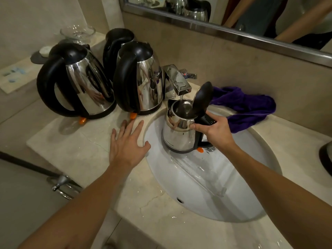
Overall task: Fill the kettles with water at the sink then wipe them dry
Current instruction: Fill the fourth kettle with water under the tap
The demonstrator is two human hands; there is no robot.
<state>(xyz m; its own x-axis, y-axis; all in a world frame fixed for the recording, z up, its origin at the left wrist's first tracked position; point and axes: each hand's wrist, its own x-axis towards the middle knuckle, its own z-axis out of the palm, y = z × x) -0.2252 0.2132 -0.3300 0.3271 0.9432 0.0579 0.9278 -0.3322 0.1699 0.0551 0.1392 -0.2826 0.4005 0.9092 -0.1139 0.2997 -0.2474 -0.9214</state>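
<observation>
Left hand [128,144] lies flat, fingers released, on counter [75,150]; right hand [214,131] fingers grasp kettle [179,133] under running faucet [177,81]

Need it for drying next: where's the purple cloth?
The purple cloth lies bunched on the counter behind the sink, right of the faucet, just beyond the right hand.

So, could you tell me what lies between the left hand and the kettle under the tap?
In the head view, only bare countertop edge and white basin separate the left hand from the kettle.
</observation>
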